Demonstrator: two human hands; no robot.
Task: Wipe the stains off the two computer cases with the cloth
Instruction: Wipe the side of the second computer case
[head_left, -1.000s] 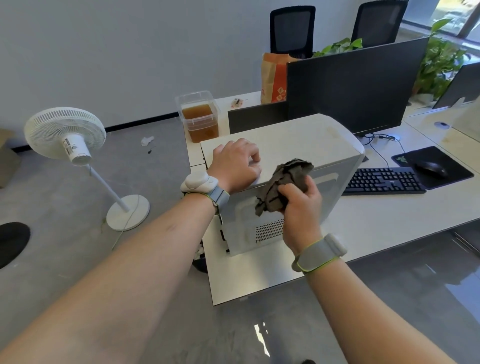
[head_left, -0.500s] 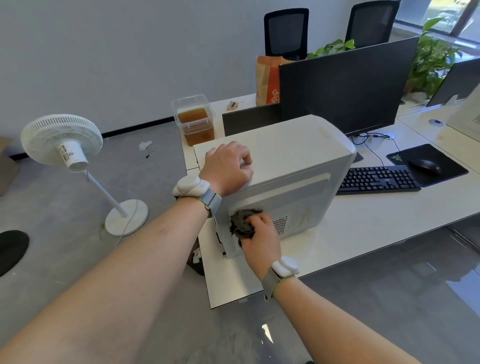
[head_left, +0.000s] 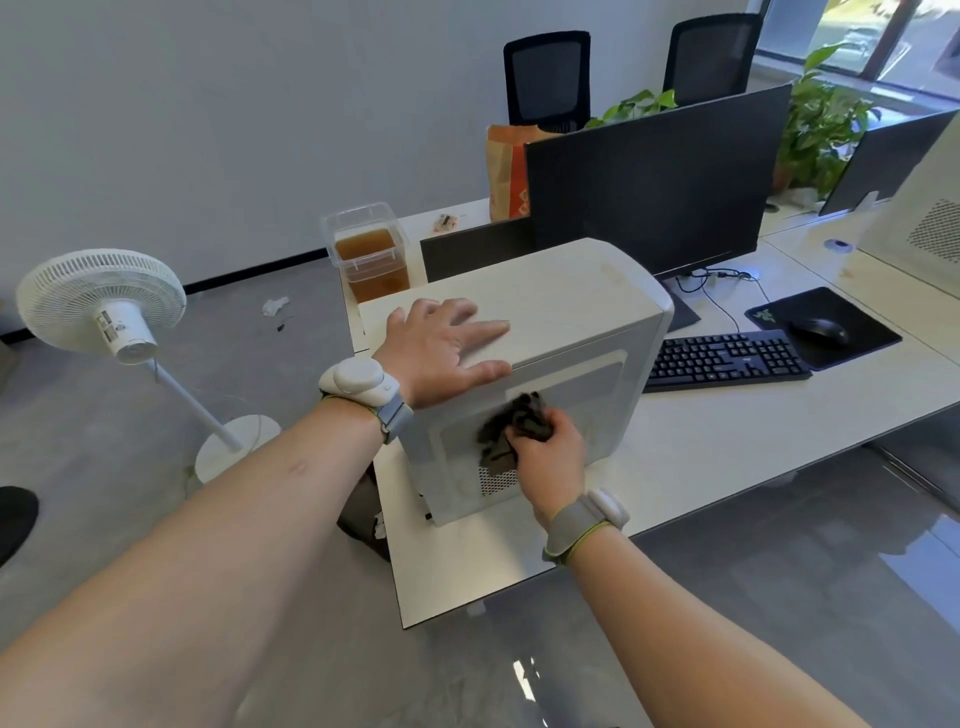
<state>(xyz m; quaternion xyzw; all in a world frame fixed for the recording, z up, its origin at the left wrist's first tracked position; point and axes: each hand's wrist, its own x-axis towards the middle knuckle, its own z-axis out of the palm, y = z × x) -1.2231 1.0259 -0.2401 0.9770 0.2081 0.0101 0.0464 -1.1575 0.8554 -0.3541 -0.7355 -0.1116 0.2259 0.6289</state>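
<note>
A white computer case (head_left: 566, 301) stands on the near left corner of the white desk (head_left: 727, 441). My left hand (head_left: 441, 345) lies flat on its top near edge, fingers spread. My right hand (head_left: 550, 457) grips a crumpled dark cloth (head_left: 511, 428) and presses it against the case's near side panel, above the vent holes. A faint yellowish stain marks the top of the case near its far right corner. A second white case (head_left: 924, 223) shows partly at the right edge of the view.
Behind the case stand a black monitor (head_left: 660, 176) and a clear box of brown liquid (head_left: 371, 254). A black keyboard (head_left: 724, 358) and a mouse (head_left: 818, 330) on its pad lie to the right. A white floor fan (head_left: 104, 304) stands left of the desk.
My right hand brought the cloth down from the top edge onto the side panel, then slid it up and right. My left hand's fingers went from curled to flat on the top.
</note>
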